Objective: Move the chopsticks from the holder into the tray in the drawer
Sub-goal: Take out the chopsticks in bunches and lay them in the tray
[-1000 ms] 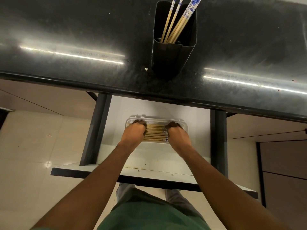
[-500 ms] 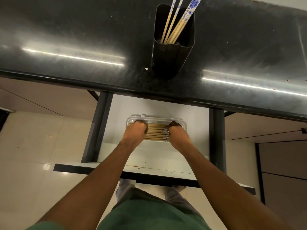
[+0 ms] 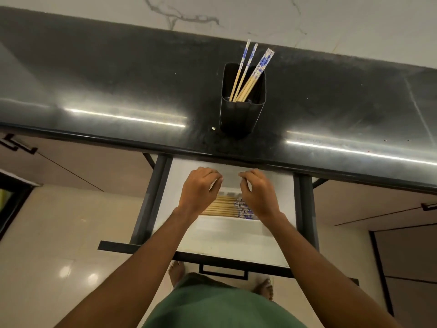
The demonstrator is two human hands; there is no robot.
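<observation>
A black holder (image 3: 238,114) stands on the dark counter with several bamboo chopsticks (image 3: 248,74), blue-patterned at their tops, leaning in it. Below the counter the white drawer (image 3: 224,237) is pulled out. In it sits a clear tray (image 3: 227,220) holding a row of several chopsticks (image 3: 222,206) laid side by side. My left hand (image 3: 201,188) and my right hand (image 3: 257,192) hover just above the tray's far side, fingers loosely bent, holding nothing. They cover both ends of the tray.
The dark counter (image 3: 118,91) runs across the view, with a marble wall behind it. The drawer's black front carries a handle (image 3: 222,272). Black rails (image 3: 151,204) flank the drawer. My bare feet stand on the glossy tiled floor below.
Both hands have lifted off the chopsticks in the tray and risen toward the counter edge. The view has tilted up, showing the whole holder and the wall.
</observation>
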